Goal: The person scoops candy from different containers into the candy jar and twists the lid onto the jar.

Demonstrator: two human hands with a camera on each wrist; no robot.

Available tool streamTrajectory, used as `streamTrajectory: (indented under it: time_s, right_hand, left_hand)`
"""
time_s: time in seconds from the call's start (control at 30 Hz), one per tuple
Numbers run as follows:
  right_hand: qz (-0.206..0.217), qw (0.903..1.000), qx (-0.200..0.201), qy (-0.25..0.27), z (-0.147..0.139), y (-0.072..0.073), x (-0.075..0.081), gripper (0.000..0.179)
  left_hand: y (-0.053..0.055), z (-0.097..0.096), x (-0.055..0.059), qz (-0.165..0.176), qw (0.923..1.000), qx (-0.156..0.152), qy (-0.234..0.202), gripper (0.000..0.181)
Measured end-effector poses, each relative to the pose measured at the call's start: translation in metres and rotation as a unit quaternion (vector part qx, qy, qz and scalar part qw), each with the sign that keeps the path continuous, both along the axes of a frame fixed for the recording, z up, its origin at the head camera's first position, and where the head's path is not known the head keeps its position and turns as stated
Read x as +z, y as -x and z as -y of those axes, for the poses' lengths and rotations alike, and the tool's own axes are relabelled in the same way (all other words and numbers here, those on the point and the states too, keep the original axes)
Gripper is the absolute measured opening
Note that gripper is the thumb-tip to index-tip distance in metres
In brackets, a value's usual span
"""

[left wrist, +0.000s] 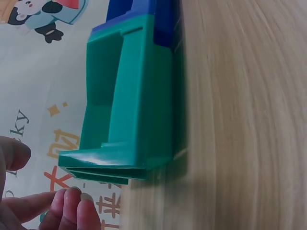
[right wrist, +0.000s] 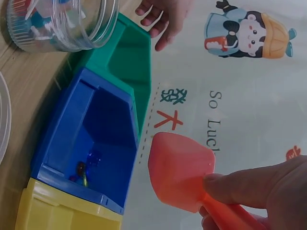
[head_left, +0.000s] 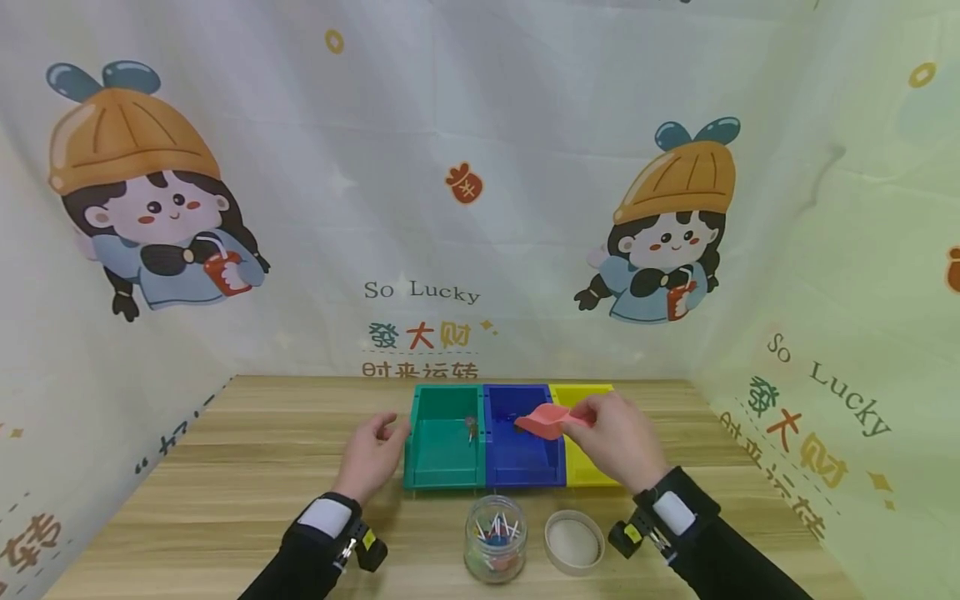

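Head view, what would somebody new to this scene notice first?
Probably the green bin, blue bin and yellow bin lined up on the table, with the right hand holding a coral scoop above the blue one. Then perhaps the two orange-hatted cartoon figures on the backdrop behind. In front, a clear jar stands with a round lid beside it.

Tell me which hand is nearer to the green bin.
Left. The left hand is just off the outer side of the green bin; the right hand, holding a coral scoop, is by the yellow bin, beyond the blue bin.
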State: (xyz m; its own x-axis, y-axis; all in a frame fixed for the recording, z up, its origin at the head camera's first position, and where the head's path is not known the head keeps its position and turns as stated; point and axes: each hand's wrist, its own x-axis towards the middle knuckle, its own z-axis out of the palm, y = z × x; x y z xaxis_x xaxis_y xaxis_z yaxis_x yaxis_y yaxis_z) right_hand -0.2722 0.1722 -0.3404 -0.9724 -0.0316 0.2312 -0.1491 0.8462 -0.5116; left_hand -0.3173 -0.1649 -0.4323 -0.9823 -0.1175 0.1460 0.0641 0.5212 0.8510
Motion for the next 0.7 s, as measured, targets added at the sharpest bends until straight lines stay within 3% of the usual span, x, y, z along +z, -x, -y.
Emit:
streamTrajectory:
  time_s: [0.3, 0.7]
  right_hand:
    - [0.015, 0.9997, -0.010, -0.015, 0.004, 0.010, -0.010, 0.027]
    - [-0.004, 0.9971, -0.005, -0.075, 0.024, 0.023, -0.041, 0.021]
  left_hand:
    - [0.012, -0.002, -0.010, 0.015, 0.9996, -0.002, 0.024, 0.054]
    - [0.011, -0.010, -0.017, 0.010, 0.9998, -0.010, 0.010, 0.046]
